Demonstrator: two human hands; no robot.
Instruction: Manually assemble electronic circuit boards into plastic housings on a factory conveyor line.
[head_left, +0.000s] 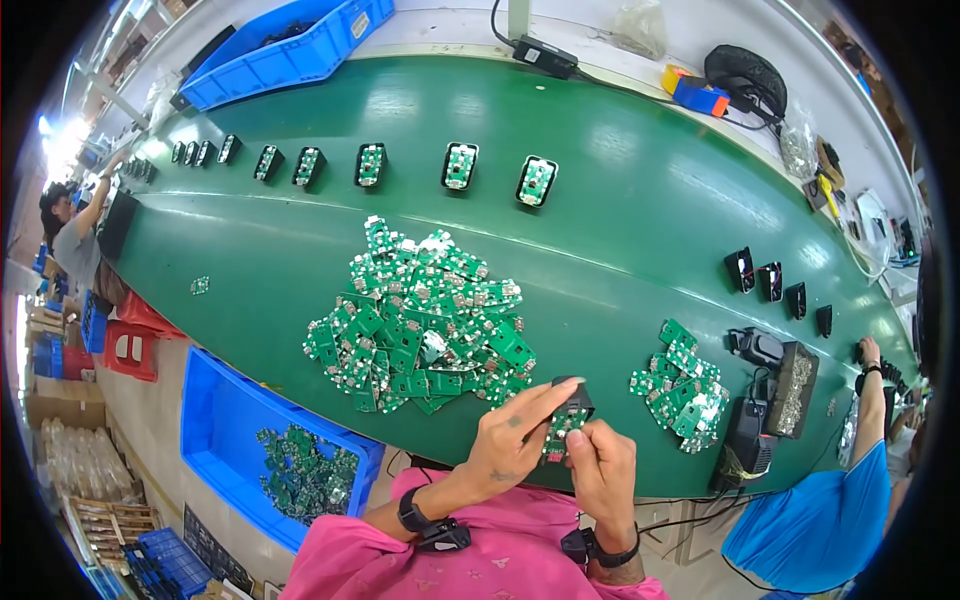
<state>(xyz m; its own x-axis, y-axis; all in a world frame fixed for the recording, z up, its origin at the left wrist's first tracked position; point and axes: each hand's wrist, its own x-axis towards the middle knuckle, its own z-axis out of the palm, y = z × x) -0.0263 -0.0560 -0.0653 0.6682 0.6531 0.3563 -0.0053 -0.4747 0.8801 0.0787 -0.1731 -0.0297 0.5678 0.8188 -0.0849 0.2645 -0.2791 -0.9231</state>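
Close to the bench's front edge, my left hand (pixel 505 440) grips a small black plastic housing (pixel 575 390), its fingers stretched along the far end. My right hand (pixel 603 468) pinches a green circuit board (pixel 568 420), thumb on its face. The board lies at the housing's opening; how deep it sits is hidden by the fingers. Just beyond and left of my hands rises a large heap of green circuit boards (pixel 410 320). A smaller pile of boards (pixel 685 390) lies to the right.
Black housings with boards (pixel 459 166) stand in a row along the far side of the green bench (pixel 620 230). Several black housings (pixel 770 282) stand at the right, near a metal tray (pixel 795 390). Blue bins (pixel 215 400) hold parts. Co-workers sit at both ends, one in blue (pixel 815 530).
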